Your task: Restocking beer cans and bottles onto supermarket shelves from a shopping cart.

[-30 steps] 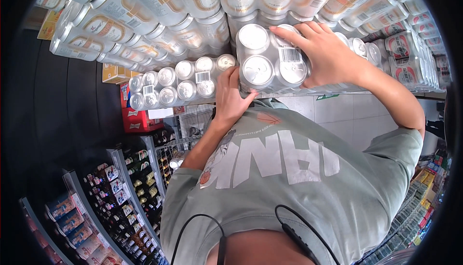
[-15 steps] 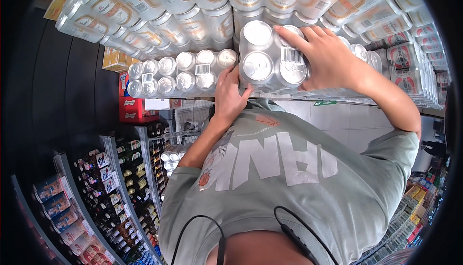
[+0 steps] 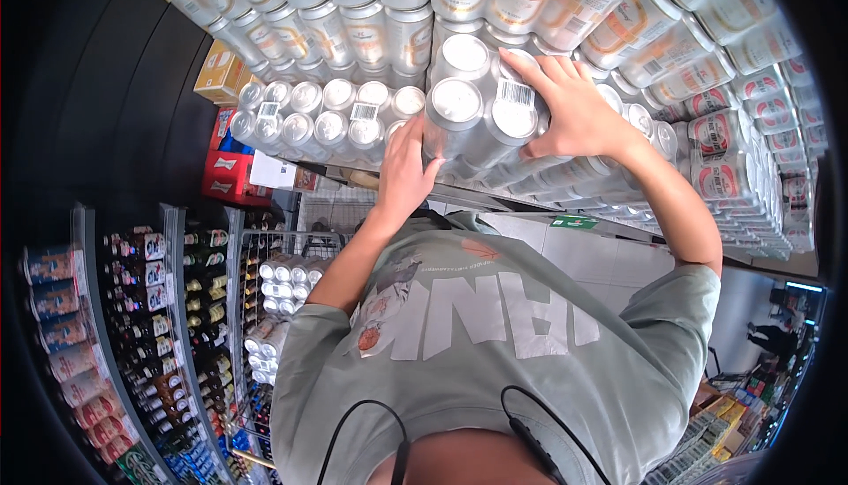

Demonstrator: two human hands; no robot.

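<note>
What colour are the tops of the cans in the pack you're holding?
Plain silver, on the shrink-wrapped pack of cans; clearest in the head view.

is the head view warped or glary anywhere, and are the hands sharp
Head view: strong fisheye, shelf edges bow and a black rim rings the frame; bright glare on the tops of the shrink-wrapped can pack; left hand and right hand look sharp; the lower-left bottle shelves are dim.
</note>
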